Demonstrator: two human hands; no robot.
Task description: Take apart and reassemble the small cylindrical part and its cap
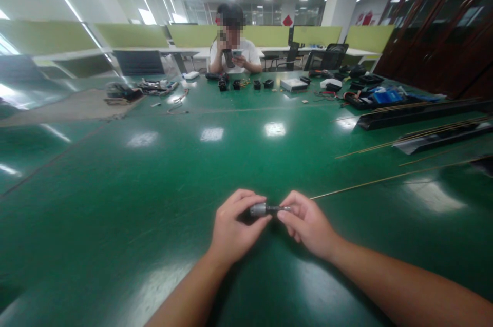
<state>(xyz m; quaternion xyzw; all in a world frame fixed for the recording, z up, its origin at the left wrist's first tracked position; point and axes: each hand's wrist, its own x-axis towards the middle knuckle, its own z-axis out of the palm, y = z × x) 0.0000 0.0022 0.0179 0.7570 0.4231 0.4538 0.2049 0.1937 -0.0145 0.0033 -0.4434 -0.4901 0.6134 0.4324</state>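
where visible, grey cyl (pixel 259 209) w/ dk shaft (pixel 273 209)

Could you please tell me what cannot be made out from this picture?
All in the head view:
1. The left end of the grey cylinder: hidden by the left hand.
2. Where the thin shaft ends: covered by the right hand.
3. The dark item at far right: cut off by the picture's right edge.
4. The heaped parts at the table's far left: too blurred and small to identify.
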